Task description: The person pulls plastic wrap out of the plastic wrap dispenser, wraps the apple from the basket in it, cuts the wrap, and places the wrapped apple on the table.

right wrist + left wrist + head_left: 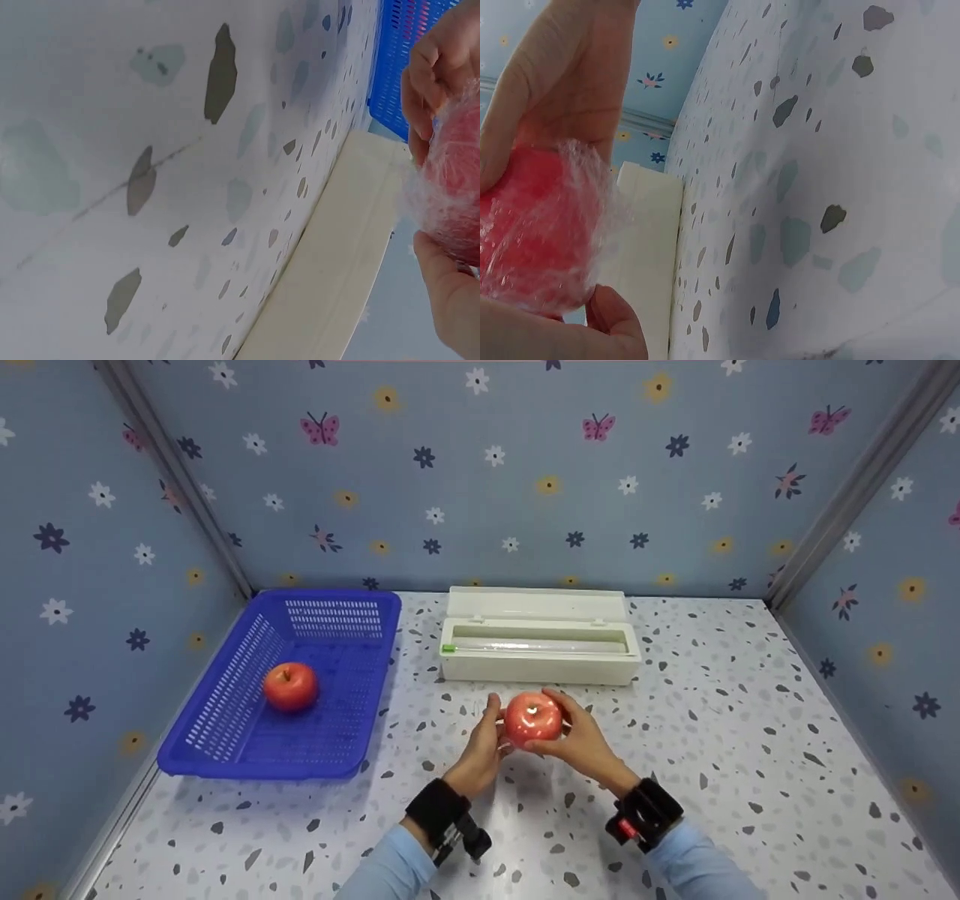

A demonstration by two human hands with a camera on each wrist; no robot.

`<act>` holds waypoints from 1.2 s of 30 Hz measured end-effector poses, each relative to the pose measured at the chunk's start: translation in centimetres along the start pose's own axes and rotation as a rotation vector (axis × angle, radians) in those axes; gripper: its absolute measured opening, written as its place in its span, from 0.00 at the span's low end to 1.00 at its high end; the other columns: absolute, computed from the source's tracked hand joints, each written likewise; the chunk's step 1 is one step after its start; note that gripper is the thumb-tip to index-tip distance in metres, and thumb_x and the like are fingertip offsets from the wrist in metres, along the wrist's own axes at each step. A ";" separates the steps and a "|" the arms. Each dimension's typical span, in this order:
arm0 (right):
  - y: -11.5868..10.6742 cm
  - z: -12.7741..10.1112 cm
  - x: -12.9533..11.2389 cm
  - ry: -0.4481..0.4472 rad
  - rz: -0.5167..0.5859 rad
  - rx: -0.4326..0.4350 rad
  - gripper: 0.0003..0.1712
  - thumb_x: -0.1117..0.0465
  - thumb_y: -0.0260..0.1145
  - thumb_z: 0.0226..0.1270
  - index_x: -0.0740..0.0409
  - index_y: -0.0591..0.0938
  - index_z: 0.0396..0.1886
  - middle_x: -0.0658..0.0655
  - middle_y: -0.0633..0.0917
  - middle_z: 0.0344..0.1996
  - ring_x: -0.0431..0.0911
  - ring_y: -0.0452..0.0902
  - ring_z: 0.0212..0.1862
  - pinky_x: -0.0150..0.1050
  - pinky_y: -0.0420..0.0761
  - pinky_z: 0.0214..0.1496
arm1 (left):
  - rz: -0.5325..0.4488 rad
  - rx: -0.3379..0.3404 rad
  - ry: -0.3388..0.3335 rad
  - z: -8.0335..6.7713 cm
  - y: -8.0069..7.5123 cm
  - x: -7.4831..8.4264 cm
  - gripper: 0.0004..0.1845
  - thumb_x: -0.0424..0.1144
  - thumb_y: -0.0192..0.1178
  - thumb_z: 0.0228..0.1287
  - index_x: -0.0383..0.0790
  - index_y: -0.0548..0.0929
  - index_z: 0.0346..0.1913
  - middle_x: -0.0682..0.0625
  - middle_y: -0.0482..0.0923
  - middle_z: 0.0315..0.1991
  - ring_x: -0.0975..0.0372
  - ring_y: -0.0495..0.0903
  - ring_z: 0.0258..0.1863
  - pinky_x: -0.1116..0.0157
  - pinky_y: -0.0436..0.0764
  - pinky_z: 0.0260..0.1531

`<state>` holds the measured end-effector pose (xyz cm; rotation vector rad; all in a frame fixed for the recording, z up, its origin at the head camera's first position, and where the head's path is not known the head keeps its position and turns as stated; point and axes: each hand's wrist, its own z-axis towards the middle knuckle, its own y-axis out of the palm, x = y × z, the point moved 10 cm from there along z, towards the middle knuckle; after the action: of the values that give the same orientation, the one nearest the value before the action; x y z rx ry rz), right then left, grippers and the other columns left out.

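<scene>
A red apple point(533, 718) wrapped in clear cling film is held up between both hands, off the table. My right hand point(589, 742) grips its right side, with thumb in front and fingers behind. On its left side, my left hand point(480, 750) holds it with curled fingers, thumb pointing up. Loose, crinkled cling film point(592, 187) stands out from the apple in the left wrist view. Another view of the wrapped apple point(457, 180) comes from the right wrist. Just beyond the hands is a white cling film dispenser box point(540, 669), lid raised, roll inside.
A blue plastic basket point(259, 771) stands at the left with another red apple point(291, 687) in it. The speckled table point(712, 750) is bounded by flower-patterned walls point(510, 457) at the back and both sides. A green slider point(448, 648) sits on the box's left end.
</scene>
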<state>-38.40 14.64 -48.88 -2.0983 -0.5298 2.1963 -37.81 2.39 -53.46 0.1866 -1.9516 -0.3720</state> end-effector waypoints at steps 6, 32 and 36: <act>0.1 0.0 -0.7 -0.075 -0.004 0.042 0.50 0.60 0.79 0.36 0.58 0.66 0.63 0.59 0.73 0.57 0.53 0.71 0.56 0.47 0.74 0.57 | -0.024 0.058 0.023 0.2 0.5 -0.6 0.42 0.66 0.23 0.65 0.37 0.56 0.68 0.37 0.58 0.66 0.48 0.61 0.65 0.53 0.61 0.64; 0.0 -1.1 -2.9 -0.073 -0.073 0.002 0.48 0.61 0.77 0.39 0.61 0.66 0.63 0.61 0.74 0.58 0.53 0.70 0.59 0.49 0.69 0.62 | -0.797 -0.065 -0.267 1.3 2.7 -4.2 0.31 0.52 0.45 0.65 0.37 0.59 0.65 0.43 0.62 0.58 0.56 0.70 0.52 0.67 0.76 0.51; -0.1 -1.5 -4.0 -0.070 -0.079 0.000 0.46 0.64 0.76 0.40 0.66 0.66 0.62 0.64 0.75 0.56 0.55 0.72 0.57 0.48 0.72 0.59 | -0.715 -0.047 -0.243 1.5 2.5 -3.8 0.30 0.50 0.45 0.66 0.36 0.60 0.65 0.42 0.61 0.59 0.56 0.69 0.54 0.67 0.76 0.51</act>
<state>-36.62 13.97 -45.04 -1.9699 -0.6071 2.2328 -37.53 6.16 -56.48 0.8503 -2.0610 -0.9390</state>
